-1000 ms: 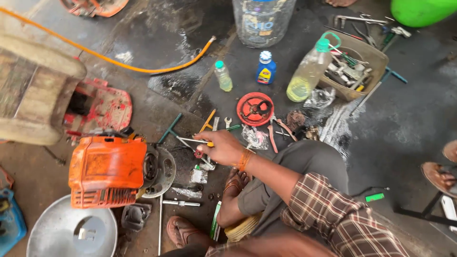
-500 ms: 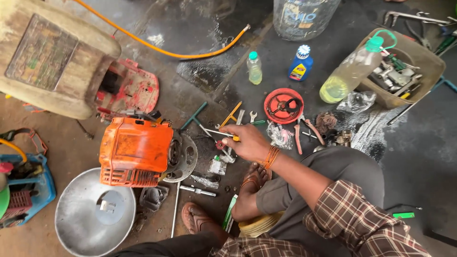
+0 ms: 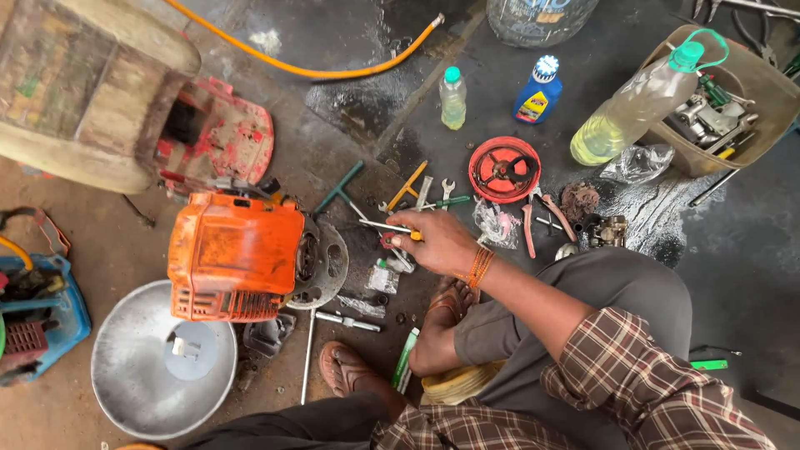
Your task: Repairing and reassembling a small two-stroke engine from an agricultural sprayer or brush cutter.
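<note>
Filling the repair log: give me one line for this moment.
right hand: grips screwdriver | tip toward orange engine flywheel | left hand: out of view | tools scattered on floor

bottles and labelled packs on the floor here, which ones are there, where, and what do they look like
Blue bottle: top centre, white cap, yellow-red label.
Small clear bottle: left of it, green cap, pale liquid.
Big plastic bottle: leaning on the brown tub, yellowish liquid, green cap.
Large clear jug: top edge, blue-printed label.

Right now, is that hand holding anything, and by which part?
The right hand grips a slim metal tool at its yellow-tipped end, shaft pointing toward the orange engine.
</note>
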